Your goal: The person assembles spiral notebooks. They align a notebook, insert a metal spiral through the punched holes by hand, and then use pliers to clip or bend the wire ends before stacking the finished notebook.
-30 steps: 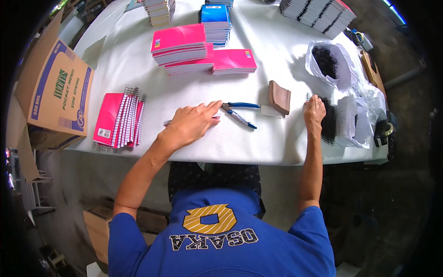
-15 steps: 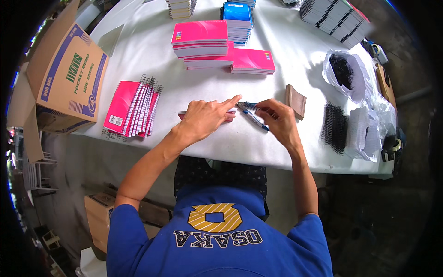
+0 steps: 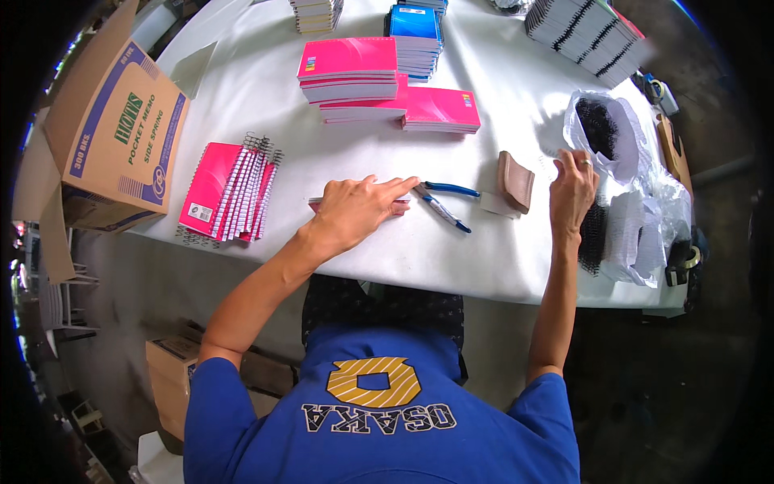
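My left hand [image 3: 352, 211] lies over a small pink notebook [image 3: 398, 208], holding it down near the table's front edge, index finger stretched to the right. Most of the notebook is hidden under the hand. Just off that fingertip, blue-handled pliers [image 3: 443, 211] rest on the table with their handles spread. My right hand [image 3: 573, 194] is over the right side of the table, beside a pile of black spiral coils [image 3: 594, 234] that it partly covers. Its fingers are bent but apart, and nothing shows in them.
Spiral-bound pink notebooks [image 3: 230, 189] lie fanned at left, next to an open carton [image 3: 121, 133]. Pink notebook stacks [image 3: 351, 60] and blue ones [image 3: 415, 40] stand farther back. A brown block [image 3: 514, 181] lies right of the pliers; a plastic bag [image 3: 629, 153] holds black coils.
My right hand has left the pliers and moved right to the black coils. The pliers now lie by themselves. My left hand has stayed on the notebook.
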A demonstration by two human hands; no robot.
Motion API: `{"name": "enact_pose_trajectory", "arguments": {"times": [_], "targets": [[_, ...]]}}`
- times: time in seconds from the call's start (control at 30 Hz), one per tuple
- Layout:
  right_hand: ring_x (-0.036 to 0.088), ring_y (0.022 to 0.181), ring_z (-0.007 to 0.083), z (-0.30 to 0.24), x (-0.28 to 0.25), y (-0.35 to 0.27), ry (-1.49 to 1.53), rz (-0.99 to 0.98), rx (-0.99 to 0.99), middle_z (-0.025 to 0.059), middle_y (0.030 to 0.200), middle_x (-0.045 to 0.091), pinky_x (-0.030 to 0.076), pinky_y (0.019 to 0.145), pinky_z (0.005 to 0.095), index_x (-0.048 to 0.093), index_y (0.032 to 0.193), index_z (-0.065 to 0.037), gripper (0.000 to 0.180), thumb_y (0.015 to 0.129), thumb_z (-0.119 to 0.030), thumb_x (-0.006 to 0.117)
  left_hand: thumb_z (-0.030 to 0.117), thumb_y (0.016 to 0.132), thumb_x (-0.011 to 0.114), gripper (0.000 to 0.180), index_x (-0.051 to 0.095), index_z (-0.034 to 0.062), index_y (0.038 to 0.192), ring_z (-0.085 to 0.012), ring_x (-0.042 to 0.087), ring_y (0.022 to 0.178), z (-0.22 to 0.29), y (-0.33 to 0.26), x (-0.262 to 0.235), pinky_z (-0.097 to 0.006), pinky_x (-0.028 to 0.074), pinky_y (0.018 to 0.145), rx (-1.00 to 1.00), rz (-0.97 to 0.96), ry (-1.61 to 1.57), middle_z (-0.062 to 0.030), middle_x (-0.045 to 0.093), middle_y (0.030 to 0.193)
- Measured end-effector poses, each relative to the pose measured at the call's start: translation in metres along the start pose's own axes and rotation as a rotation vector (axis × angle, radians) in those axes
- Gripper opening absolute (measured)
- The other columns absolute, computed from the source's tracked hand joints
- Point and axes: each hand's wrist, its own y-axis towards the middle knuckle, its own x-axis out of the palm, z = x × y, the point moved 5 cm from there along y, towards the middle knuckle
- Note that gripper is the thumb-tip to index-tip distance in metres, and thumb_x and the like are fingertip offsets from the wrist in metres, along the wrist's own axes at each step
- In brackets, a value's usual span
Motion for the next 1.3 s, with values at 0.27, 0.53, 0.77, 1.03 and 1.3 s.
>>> {"name": "enact_pose_trajectory", "arguments": {"times": [0.27, 0.53, 0.77, 1.03, 1.3], "targets": [[0.063, 0.073, 0.0179, -0.139, -0.014, -0.015, 1.155, -0.549, 0.189, 0.008, 0.085, 0.067, 0.051, 0.067, 0.0304, 0.074, 0.097, -0.004, 0.022, 0.077, 0.005, 0.072, 0.049, 0.09, 0.057, 0.05, 0.054, 0.0297, 0.136, -0.0273, 0.07, 0.068, -0.003, 0.0, -0.001, -0.041, 0.056, 0.057, -0.006, 0.027, 0.049, -0.0086, 0.07, 0.091], [0.06, 0.075, 0.0136, -0.147, 0.0, -0.023, 1.403, -0.719, 0.172, 0.0065, 0.083, 0.064, 0.049, 0.066, 0.0302, 0.072, 0.1, -0.002, 0.02, 0.08, 0.003, 0.071, 0.051, 0.089, 0.057, 0.051, 0.053, 0.0302, 0.136, -0.0273, 0.07, 0.069, -0.002, 0.003, -0.003, -0.04, 0.056, 0.057, -0.027, -0.032, 0.038, -0.0085, 0.07, 0.09], [0.064, 0.076, 0.0224, -0.153, -0.003, -0.011, 1.222, -0.767, -0.112, 0.0124, 0.084, 0.065, 0.051, 0.069, 0.0351, 0.064, 0.1, 0.001, 0.014, 0.086, -0.001, 0.065, 0.047, 0.09, 0.059, 0.054, 0.049, 0.0308, 0.141, -0.0272, 0.07, 0.072, 0.002, 0.005, -0.01, -0.041, 0.057, 0.061, -0.078, -0.135, 0.009, -0.0074, 0.071, 0.094], [0.063, 0.078, 0.0367, -0.16, -0.016, -0.009, 0.963, -0.641, -0.221, 0.0141, 0.086, 0.063, 0.051, 0.069, 0.0451, 0.054, 0.099, -0.001, 0.019, 0.086, -0.006, 0.066, 0.04, 0.089, 0.064, 0.053, 0.05, 0.03, 0.14, -0.0261, 0.07, 0.074, 0.0, 0.005, -0.008, -0.041, 0.057, 0.066, -0.01, -0.091, -0.095, -0.0045, 0.073, 0.096], [0.063, 0.082, 0.0327, -0.165, -0.025, -0.008, 0.909, -0.748, -0.202, 0.0149, 0.098, 0.063, 0.05, 0.071, 0.0435, 0.061, 0.102, 0.0, 0.018, 0.085, -0.005, 0.066, 0.04, 0.09, 0.064, 0.053, 0.05, 0.0286, 0.14, -0.0269, 0.069, 0.068, 0.001, 0.003, -0.008, -0.041, 0.056, 0.064, 0.031, -0.07, -0.112, -0.0061, 0.073, 0.084]]}}
